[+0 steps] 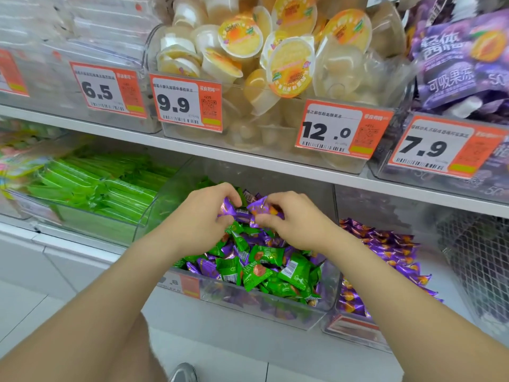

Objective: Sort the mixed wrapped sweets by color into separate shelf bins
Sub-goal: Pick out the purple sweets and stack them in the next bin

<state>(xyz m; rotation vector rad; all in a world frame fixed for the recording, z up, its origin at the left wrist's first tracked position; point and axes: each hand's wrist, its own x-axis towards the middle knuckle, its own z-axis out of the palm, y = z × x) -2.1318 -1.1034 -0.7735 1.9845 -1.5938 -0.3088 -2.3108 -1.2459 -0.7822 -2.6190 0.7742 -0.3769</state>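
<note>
A clear middle bin (278,310) on the lower shelf holds a mixed heap of green wrapped sweets (292,271) and purple wrapped sweets (206,267). Both hands are over the back of this heap. My left hand (201,216) grips purple sweets (230,209) in its curled fingers. My right hand (292,219) pinches another purple sweet (259,206) between thumb and fingers, right beside the left hand. To the right stands a clear bin (355,330) holding only purple sweets (391,249).
A bin of green flat packs (104,188) stands left of the mixed bin. The upper shelf (192,146) carries jelly cups (275,56), purple pouches (462,64) and orange price tags (190,102). A mesh basket (479,260) is at far right. White floor and my shoe (183,373) show below.
</note>
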